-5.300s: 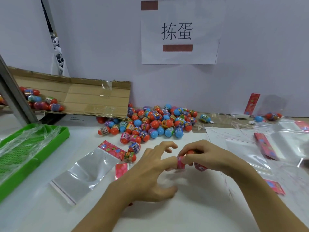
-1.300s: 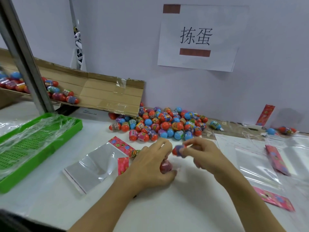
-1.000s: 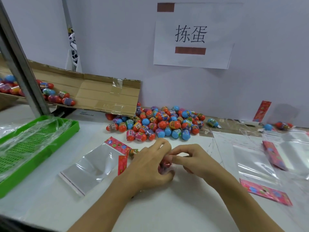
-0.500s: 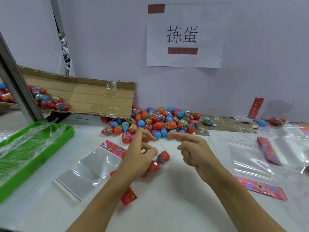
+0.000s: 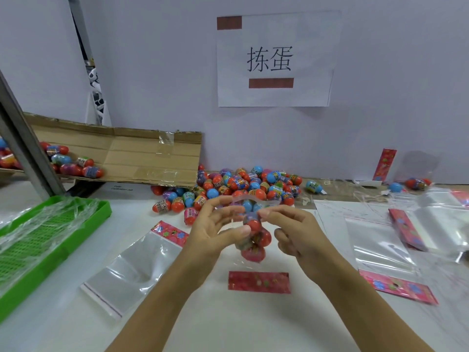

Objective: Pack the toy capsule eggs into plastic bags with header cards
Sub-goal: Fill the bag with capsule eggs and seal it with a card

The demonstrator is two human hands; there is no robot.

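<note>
bright, even light from overhead; soft shadows under the forearms on the worktop (image 5: pixel 177 321). glare on the clear bags at 3 o'clock. wide-angle bending at edges; slight blur throughout.

A clear plastic bag (image 5: pixel 250 235) hangs mouth-up above the table, several red capsule eggs (image 5: pixel 256 237) inside. Its pink header card (image 5: pixel 258 282) lies flat below. Loose eggs (image 5: pixel 236 189) are heaped behind

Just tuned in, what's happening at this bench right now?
A person is bagging toy capsule eggs. Both hands, left hand and right hand, pinch the open top of a clear plastic bag held above the table, with several eggs hanging inside it. A loose red header card lies flat on the table just below. The loose egg pile sits behind, and empty bags lie to the left.
</note>
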